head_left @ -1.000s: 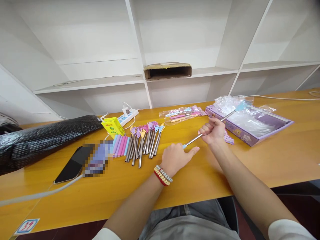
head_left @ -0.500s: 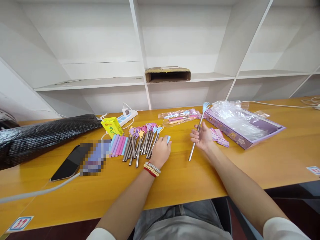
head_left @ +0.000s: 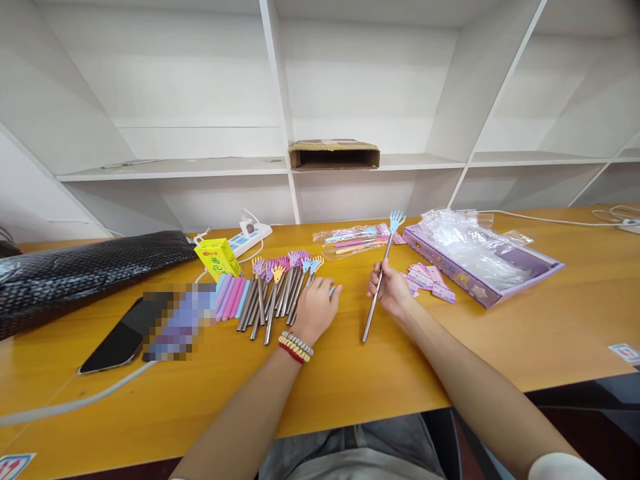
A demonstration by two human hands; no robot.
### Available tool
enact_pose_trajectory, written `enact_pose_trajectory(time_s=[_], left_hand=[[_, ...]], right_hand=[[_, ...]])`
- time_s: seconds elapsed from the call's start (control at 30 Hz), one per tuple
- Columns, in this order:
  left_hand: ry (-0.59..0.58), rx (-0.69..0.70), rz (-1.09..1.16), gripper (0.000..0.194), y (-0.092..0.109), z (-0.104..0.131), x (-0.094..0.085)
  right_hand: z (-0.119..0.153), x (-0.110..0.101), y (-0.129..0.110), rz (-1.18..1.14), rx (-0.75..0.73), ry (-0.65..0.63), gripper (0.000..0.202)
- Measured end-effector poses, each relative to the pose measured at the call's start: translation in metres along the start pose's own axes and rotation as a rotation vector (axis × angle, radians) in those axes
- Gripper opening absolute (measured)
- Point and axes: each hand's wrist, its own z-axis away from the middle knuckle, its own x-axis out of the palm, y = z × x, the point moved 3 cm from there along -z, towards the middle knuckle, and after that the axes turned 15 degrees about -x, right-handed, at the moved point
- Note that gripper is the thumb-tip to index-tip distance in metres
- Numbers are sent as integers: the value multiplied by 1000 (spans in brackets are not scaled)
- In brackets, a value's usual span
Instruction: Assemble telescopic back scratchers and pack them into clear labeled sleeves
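My right hand (head_left: 391,291) is closed around the metal rod of a back scratcher (head_left: 376,293), held at a tilt with its light blue claw head up. My left hand (head_left: 316,308), with beaded bracelets at the wrist, is closed around a light blue handle sleeve (head_left: 331,291), of which only a small end shows between thumb and fingers. Beside that hand lies a pile of back scratchers (head_left: 270,300) with purple, pink, yellow and blue claws. To their left sits a row of coloured handle sleeves (head_left: 231,297) in blue, purple and pink.
Behind are bagged back scratchers (head_left: 356,239). On the right lie small purple cards (head_left: 429,279) and a purple box (head_left: 450,267) with clear bags. A yellow carton (head_left: 218,259), power strip (head_left: 250,239), phone (head_left: 117,337) and black wrapped package (head_left: 95,273) are on the left.
My right hand has moved left with the back scratcher, whose claw now faces me more. The blue sleeve in my left hand shows less. More purple cards are visible.
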Motion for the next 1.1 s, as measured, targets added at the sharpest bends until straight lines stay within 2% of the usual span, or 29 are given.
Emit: enact_pose_trajectory(time_s=[0.1,0.2,0.27,0.37,0.47,0.57,0.77,0.9,0.97,1.03,1.1], left_hand=[[-97,148,168,35,12,10,-6],[-243,249,181,39,23,21,-4],[-303,274,153,37,26,26,1],[-320,254,106,26,25,26,8],[-289,189,92,20,18,21,11],[-236,146,129,14,12,17,11],[43,78,223,3,2,7,6],[142,33,238,13,-6,0,4],[170,23,268,12,-11,-4,2],[176,42,305,4,-14,-6,-3],[144,89,328,7,-15,-8,-8]], right_hand=[[-2,-4,2,9,-38,-4,36],[-2,-3,4,3,-54,-33,36],[-1,-2,5,-1,-63,-65,35],[-3,-3,4,-4,-62,-113,35],[-8,-9,-6,-19,-63,-112,35],[-16,-22,-24,-105,-127,-45,37],[-24,-57,-52,-317,-327,233,55],[-25,-62,-53,-369,-365,240,63],[-24,-62,-53,-367,-376,221,65],[-24,-61,-54,-355,-382,216,65],[-23,-62,-55,-350,-387,239,64]])
